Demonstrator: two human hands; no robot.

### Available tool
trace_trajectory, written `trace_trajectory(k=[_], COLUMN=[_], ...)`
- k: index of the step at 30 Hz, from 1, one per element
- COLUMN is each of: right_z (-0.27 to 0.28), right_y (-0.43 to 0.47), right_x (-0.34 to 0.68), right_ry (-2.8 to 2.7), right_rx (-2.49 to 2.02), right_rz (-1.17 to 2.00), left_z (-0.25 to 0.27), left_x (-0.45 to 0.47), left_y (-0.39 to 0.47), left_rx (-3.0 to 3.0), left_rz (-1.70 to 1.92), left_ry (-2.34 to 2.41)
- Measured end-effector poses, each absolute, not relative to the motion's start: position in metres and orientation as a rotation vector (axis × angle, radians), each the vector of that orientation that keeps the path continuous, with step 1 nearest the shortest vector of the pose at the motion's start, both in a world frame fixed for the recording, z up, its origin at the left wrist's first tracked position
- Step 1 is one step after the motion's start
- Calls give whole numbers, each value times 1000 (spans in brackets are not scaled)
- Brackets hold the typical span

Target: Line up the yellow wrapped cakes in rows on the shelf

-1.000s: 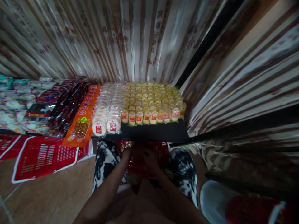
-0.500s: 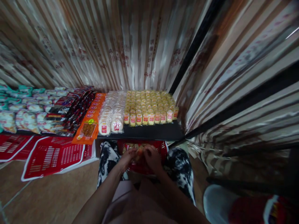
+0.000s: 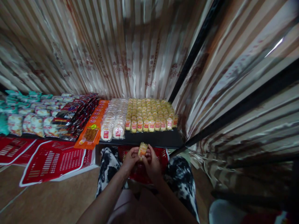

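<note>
The back and right side are closed off by striped, pleated sheeting printed with reddish marks. A black shelf is flanked by a slanting dark post. The dim floor is covered in brown tiles.

the lone head view looks forward and down, near the shelf.

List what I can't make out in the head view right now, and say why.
Head view, all:
Inside of the red basket: mostly hidden by the left hand, the right hand and the dark shelf.
Fine print on the held packet: too small and blurred.
Leftmost teal packet: cut off by the left edge.
Pale rounded object, lower right: cut off by the bottom edge.
</note>
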State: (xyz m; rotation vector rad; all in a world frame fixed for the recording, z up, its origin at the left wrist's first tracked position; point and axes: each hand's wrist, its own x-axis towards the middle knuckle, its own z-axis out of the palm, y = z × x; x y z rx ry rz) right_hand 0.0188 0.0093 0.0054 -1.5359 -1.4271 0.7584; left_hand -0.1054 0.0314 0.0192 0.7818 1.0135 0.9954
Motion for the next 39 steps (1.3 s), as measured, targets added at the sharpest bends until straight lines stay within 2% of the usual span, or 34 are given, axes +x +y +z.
trace_trajectory(k=[6,11,13,21,32,39], right_z=[22,31,31,25,3,-11], right_y=[31,70,86,125,127,127], right_x=[3,-14,-22,-46,-50,-45], right_ry=[-1418,-1456,-1466,-1545,-1486,-1586], right_rx=[-1514,-1436,-1414,-1472,-1373,-1347], right_rz=[795,751,716,624,631,471], left_z=[22,34,37,24,17,15], left_x=[-108,-121,-124,-125,-127,-123], left_y=[48,53,53,71,84,83], left_rx=[882,1283,1443,1500,1435,1496], left_rz=[1099,1188,1182,1312,1243,1173], left_ry=[1149,1690,1770,1578,1563,1568])
